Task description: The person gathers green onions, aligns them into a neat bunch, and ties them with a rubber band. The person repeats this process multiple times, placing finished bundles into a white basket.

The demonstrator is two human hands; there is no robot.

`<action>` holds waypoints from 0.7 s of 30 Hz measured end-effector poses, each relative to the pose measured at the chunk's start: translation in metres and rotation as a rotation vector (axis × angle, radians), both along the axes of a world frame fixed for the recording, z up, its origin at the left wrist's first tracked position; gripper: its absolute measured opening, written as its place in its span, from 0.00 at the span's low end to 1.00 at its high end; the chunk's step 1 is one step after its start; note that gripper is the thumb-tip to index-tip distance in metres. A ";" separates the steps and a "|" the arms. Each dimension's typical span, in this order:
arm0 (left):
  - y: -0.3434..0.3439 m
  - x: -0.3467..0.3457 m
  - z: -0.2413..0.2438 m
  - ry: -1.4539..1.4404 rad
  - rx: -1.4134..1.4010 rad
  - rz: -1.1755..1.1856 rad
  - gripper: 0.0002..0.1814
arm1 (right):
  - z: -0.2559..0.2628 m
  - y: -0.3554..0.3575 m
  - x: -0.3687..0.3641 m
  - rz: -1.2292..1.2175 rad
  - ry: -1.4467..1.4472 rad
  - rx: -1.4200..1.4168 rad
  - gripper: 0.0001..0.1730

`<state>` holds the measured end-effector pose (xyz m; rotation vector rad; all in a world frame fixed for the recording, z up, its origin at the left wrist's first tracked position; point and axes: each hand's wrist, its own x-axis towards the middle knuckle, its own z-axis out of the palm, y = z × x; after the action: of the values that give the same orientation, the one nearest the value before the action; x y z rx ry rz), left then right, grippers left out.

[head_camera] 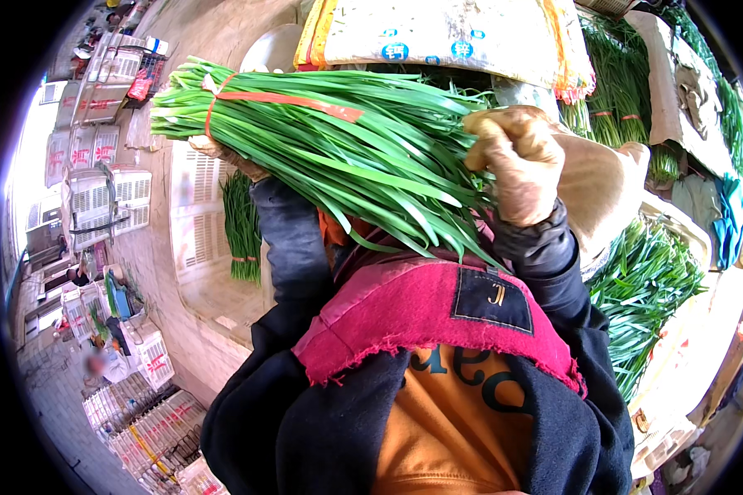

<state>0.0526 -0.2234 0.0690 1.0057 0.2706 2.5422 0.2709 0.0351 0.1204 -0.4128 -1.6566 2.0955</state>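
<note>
A thick bundle of garlic chives (347, 148) lies sideways in front of my chest, its pale cut stems to the left and green leaf tips to the right. Red tape (285, 99) binds it near the stem end, with a loose strip lying along the leaves. My left hand (232, 158) supports that end from below; the bundle hides most of its fingers. At the other end, my right hand (517, 164) is curled tightly against the leaf tips, with some leaves at its fingers. How many it grips is hidden.
Beyond the bundle lies a printed woven sack (433, 34). More chives stand upper right (616, 86), and loose chives (647, 303) fill the right side. Another bundle (243, 226) sits in a white plastic crate (201, 229). Crates (111, 198) and a person (108, 365) are farther left.
</note>
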 end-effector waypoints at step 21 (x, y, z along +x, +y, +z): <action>-0.014 -0.009 -0.007 -0.225 -0.055 0.232 0.56 | 0.004 -0.001 0.004 0.462 0.022 0.619 0.11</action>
<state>0.0438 -0.2376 0.0624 0.6935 0.4110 2.8092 0.2753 0.0344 0.1247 0.2106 -2.4300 1.7057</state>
